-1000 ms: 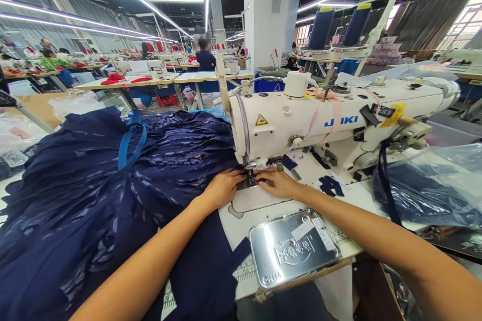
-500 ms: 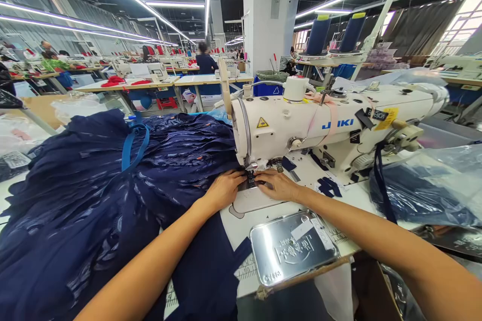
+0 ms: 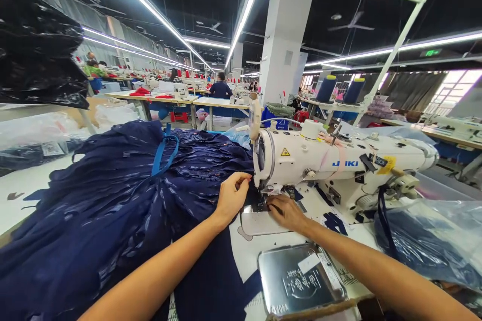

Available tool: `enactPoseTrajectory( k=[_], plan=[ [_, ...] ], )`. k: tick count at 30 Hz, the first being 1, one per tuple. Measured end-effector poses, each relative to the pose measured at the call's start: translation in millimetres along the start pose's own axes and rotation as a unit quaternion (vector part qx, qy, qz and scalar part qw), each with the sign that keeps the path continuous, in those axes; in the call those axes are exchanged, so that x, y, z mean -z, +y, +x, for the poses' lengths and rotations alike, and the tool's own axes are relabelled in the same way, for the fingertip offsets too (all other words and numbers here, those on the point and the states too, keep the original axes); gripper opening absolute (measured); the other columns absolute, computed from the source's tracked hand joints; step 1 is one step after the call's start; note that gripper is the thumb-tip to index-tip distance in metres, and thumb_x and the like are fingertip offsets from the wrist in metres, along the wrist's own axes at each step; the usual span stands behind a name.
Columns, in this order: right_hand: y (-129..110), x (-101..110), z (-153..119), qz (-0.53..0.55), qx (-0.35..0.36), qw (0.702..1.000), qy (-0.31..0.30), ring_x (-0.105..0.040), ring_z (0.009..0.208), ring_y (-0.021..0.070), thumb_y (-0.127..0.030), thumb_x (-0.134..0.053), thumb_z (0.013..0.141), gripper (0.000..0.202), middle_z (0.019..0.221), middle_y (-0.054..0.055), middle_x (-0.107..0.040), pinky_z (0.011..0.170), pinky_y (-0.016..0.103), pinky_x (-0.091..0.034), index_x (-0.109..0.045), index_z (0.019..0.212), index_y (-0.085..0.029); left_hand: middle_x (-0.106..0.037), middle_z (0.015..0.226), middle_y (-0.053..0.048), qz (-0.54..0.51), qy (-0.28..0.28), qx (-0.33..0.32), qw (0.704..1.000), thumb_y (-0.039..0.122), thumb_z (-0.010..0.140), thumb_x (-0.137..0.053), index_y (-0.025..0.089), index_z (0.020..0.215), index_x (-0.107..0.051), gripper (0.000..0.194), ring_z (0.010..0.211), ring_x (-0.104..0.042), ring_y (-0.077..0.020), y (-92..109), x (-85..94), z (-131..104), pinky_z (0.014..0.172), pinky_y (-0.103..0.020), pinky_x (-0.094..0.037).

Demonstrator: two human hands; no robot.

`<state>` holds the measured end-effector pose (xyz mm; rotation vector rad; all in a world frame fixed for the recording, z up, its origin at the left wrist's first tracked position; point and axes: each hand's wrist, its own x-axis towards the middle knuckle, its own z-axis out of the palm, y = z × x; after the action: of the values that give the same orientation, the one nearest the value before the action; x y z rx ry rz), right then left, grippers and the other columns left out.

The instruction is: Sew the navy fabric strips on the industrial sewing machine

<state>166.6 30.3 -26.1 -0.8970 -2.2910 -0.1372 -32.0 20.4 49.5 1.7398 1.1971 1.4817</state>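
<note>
My left hand [image 3: 234, 198] is raised just left of the head of the white sewing machine [image 3: 293, 153], thumb and fingertips pinched together. Whatever it may hold is too small to make out. Beside the presser foot, my right hand [image 3: 286, 211] rests low on the needle plate [image 3: 259, 223], its fingers closed on a dark piece of fabric, mostly hidden under them. A large heap of gathered navy garments [image 3: 124, 205], tied with a blue strap [image 3: 165, 155], lies left of the machine, close to my left forearm.
A shiny metal tin lid [image 3: 301, 281] lies near the table's front edge. Navy scraps [image 3: 335, 223] sit under the machine arm. Plastic-bagged dark fabric [image 3: 425, 241] is at the right, a black plastic bag [image 3: 41, 45] at upper left. Thread cones [image 3: 326, 89] stand behind.
My left hand has lifted off the needle plate, its fingers now pinched. My right hand stays by the presser foot, fingers more curled. The head view has tilted up and turned left.
</note>
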Motion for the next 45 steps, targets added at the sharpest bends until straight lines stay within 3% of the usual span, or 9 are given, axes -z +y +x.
enactPoseTrajectory(
  k=[4, 8, 13, 19, 24, 30, 36, 39, 45],
  plan=[
    [-2, -3, 0, 0.000, -0.002, 1.000, 0.002, -0.060, 0.074, 0.0187, -0.014, -0.039, 0.081, 0.021, 0.081, 0.009, -0.065, 0.069, 0.034, -0.051, -0.059, 0.078, -0.017, -0.064, 0.082, -0.004, -0.043, 0.061, 0.008, 0.997, 0.011, 0.070, -0.050, 0.016, 0.079, -0.066, 0.018, 0.078, -0.057, -0.0150, 16, -3.4, 24, 0.073, -0.026, -0.043],
    [-3, -5, 0, -0.008, -0.016, 1.000, -0.014, -0.060, 0.077, 0.0190, -0.015, -0.038, 0.081, 0.021, 0.083, 0.008, -0.065, 0.071, 0.034, -0.051, -0.059, 0.079, -0.018, -0.063, 0.089, -0.005, -0.190, 0.075, 0.072, 0.976, 0.009, 0.070, -0.048, 0.015, 0.082, -0.066, 0.022, 0.085, -0.056, -0.0147, 26, -17.6, 45, 0.082, -0.027, -0.041],
    [-1, -7, 0, -0.013, -0.029, 0.999, -0.027, -0.061, 0.080, 0.0197, -0.016, -0.040, 0.081, 0.019, 0.084, 0.008, -0.066, 0.073, 0.035, -0.051, -0.059, 0.080, -0.018, -0.064, 0.084, -0.002, -0.330, 0.072, 0.129, 0.932, 0.008, 0.069, -0.044, 0.015, 0.088, -0.065, 0.029, 0.074, -0.057, -0.0108, 38, -33.3, 53, 0.070, -0.021, -0.043],
    [-1, -8, 1, -0.029, -0.039, 0.998, -0.038, -0.062, 0.080, 0.0200, -0.016, -0.041, 0.079, 0.019, 0.083, 0.008, -0.066, 0.073, 0.034, -0.051, -0.059, 0.083, -0.019, -0.061, 0.070, 0.003, -0.425, 0.059, 0.167, 0.888, 0.009, 0.062, -0.046, 0.017, 0.075, -0.064, 0.024, 0.061, -0.052, -0.0089, 41, -31.8, 55, 0.060, -0.019, -0.040],
    [0, -10, 0, -0.040, -0.042, 0.998, -0.029, -0.062, 0.079, 0.0196, -0.016, -0.041, 0.079, 0.019, 0.083, 0.007, -0.066, 0.072, 0.034, -0.051, -0.059, 0.084, -0.020, -0.060, 0.068, 0.000, -0.408, 0.072, 0.166, 0.895, 0.012, 0.060, -0.046, 0.016, 0.057, -0.060, 0.016, 0.066, -0.052, -0.0113, 36, -33.7, 53, 0.059, -0.019, -0.039],
    [0, -10, 0, -0.036, -0.035, 0.998, -0.024, -0.062, 0.081, 0.0201, -0.017, -0.040, 0.079, 0.020, 0.085, 0.008, -0.066, 0.073, 0.034, -0.051, -0.059, 0.085, -0.019, -0.062, 0.072, 0.002, -0.455, 0.063, 0.179, 0.870, 0.012, 0.059, -0.045, 0.018, 0.076, -0.064, 0.026, 0.063, -0.052, -0.0100, 37, -34.2, 53, 0.057, -0.019, -0.038],
    [-5, -7, 3, -0.039, -0.051, 0.997, -0.044, -0.061, 0.077, 0.0205, -0.018, -0.040, 0.079, 0.020, 0.081, 0.008, -0.065, 0.068, 0.034, -0.051, -0.059, 0.083, -0.019, -0.059, 0.066, 0.001, -0.453, 0.064, 0.196, 0.867, 0.013, 0.059, -0.047, 0.015, 0.057, -0.059, 0.013, 0.062, -0.050, -0.0095, 38, -32.1, 52, 0.056, -0.018, -0.037],
    [-5, -7, 2, -0.043, -0.056, 0.996, -0.046, -0.061, 0.076, 0.0212, -0.018, -0.041, 0.079, 0.018, 0.081, 0.008, -0.065, 0.068, 0.035, -0.051, -0.059, 0.084, -0.019, -0.057, 0.064, 0.002, -0.458, 0.076, 0.196, 0.864, 0.016, 0.060, -0.049, 0.016, 0.062, -0.058, 0.009, 0.059, -0.049, -0.0092, 37, -34.7, 52, 0.054, -0.018, -0.037],
    [-4, -8, 2, -0.046, -0.054, 0.996, -0.047, -0.061, 0.077, 0.0204, -0.017, -0.041, 0.079, 0.018, 0.081, 0.007, -0.065, 0.069, 0.034, -0.050, -0.058, 0.084, -0.020, -0.053, 0.056, 0.003, -0.370, 0.031, 0.149, 0.916, 0.023, 0.064, -0.058, 0.016, 0.063, -0.055, 0.008, 0.050, -0.047, -0.0093, 38, -32.2, 56, 0.052, -0.021, -0.040]
  ],
)
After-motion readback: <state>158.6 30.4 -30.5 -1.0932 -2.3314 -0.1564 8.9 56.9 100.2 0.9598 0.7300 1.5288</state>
